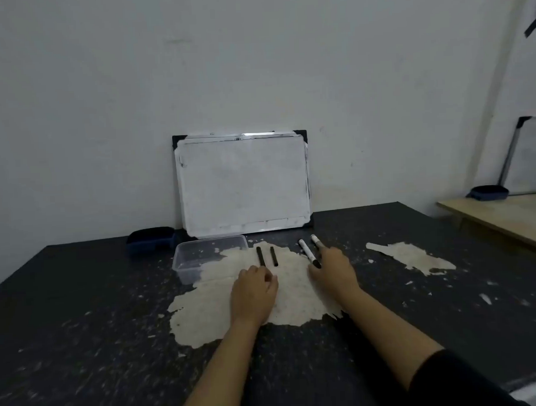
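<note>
1. left hand rests knuckles-up on the worn dark table with its fingers curled; whether they pinch anything cannot be told.
2. right hand lies flat, fingers stretched forward, tips touching the near white plastic marker pen at its black end.
3. far white marker pen lies just beyond the right fingertips, roughly parallel.
4. both pens' long axes run away from the right hand, far ends slanting left; the right hand is nearer and is judged the one to grasp.
5. two slim black cylindrical sticks lie just ahead of the left hand.
6. white rectangular whiteboard stands beyond both hands.
</note>
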`<act>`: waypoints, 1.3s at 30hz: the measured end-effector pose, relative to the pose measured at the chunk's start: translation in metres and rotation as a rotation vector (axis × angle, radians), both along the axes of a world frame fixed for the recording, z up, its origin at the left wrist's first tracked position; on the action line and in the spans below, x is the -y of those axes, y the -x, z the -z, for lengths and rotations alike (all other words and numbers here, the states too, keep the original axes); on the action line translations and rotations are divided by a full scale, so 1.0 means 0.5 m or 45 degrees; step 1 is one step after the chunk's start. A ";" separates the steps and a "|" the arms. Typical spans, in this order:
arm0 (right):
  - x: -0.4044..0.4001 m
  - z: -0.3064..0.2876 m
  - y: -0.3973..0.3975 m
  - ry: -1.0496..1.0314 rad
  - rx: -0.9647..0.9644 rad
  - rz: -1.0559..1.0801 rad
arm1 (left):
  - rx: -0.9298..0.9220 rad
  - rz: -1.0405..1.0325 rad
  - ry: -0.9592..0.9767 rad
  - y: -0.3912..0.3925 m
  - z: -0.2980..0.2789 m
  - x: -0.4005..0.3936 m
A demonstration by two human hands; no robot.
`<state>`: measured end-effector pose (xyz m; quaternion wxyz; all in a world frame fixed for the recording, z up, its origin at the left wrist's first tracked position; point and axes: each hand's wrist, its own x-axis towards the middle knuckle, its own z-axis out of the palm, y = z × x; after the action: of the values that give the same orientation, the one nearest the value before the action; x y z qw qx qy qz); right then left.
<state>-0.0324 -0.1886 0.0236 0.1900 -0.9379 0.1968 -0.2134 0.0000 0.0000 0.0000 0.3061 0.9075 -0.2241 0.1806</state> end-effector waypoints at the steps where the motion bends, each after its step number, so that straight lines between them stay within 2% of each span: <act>1: -0.001 0.000 -0.004 -0.007 0.004 0.000 | 0.012 -0.001 0.003 -0.001 0.002 -0.002; 5: -0.004 0.005 -0.009 0.001 0.023 0.049 | 0.005 0.014 0.035 -0.002 0.006 -0.003; 8: -0.002 0.011 -0.005 -0.108 0.180 0.059 | -0.002 0.050 0.088 -0.006 0.011 -0.006; 10: -0.012 0.012 0.006 -0.231 0.335 -0.017 | -0.084 0.103 0.218 -0.006 0.006 -0.009; 12: -0.030 0.010 0.019 -0.391 0.432 -0.230 | -0.189 0.155 0.414 -0.009 0.000 -0.013; 15: -0.060 0.000 0.038 -0.699 0.349 -0.556 | -0.363 0.177 0.758 -0.001 -0.021 -0.017; 17: -0.074 -0.006 0.043 -0.751 0.322 -0.655 | -0.485 0.182 0.972 0.009 -0.043 -0.015; 22: -0.085 -0.005 0.046 -0.783 0.255 -0.764 | -0.475 0.179 1.144 0.017 -0.068 -0.018; 26: -0.085 -0.012 0.048 -0.845 0.278 -0.744 | -0.548 0.269 1.065 0.008 -0.062 -0.027; 30: -0.081 -0.018 0.045 -1.094 0.429 -0.602 | -0.619 0.448 0.861 0.015 -0.055 -0.025; 33: -0.074 -0.026 0.044 -1.304 0.506 -0.552 | -0.524 0.469 0.642 0.021 -0.053 -0.021; 39: -0.052 -0.015 0.035 -1.245 0.447 -0.531 | -0.163 0.317 0.165 0.026 -0.060 -0.028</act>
<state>-0.0502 -0.1627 0.0313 0.6708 -0.7101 0.0486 -0.2082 -0.0132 0.0140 0.0299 0.3975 0.8607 -0.3028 0.0972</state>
